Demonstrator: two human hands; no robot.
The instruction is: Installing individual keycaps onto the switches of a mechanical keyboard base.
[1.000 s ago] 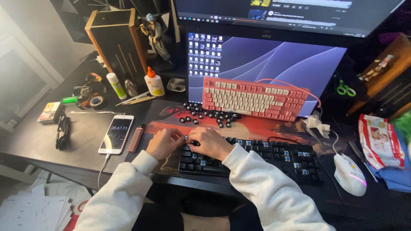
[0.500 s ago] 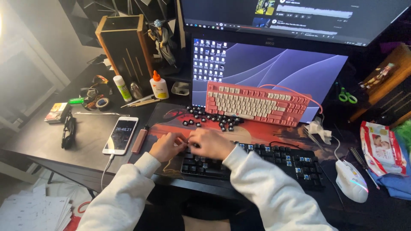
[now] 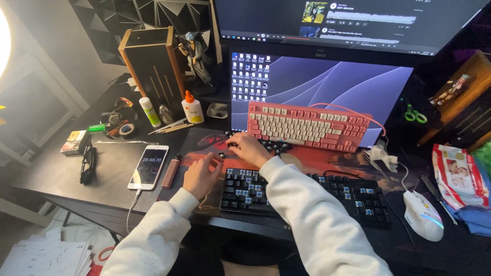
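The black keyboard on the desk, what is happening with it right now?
A person in white sleeves works at the black keyboard, which has several keycaps off, showing blue switches. The left hand rests at the keyboard's left end. The right hand reaches past it into a pile of loose black keycaps on the red desk mat. A pink keyboard leans against the lower monitor.

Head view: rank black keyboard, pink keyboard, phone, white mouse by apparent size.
1. black keyboard, partly under the right hand's sleeve
2. pink keyboard, farther back, so true gap is unsure
3. phone
4. white mouse, close to the phone
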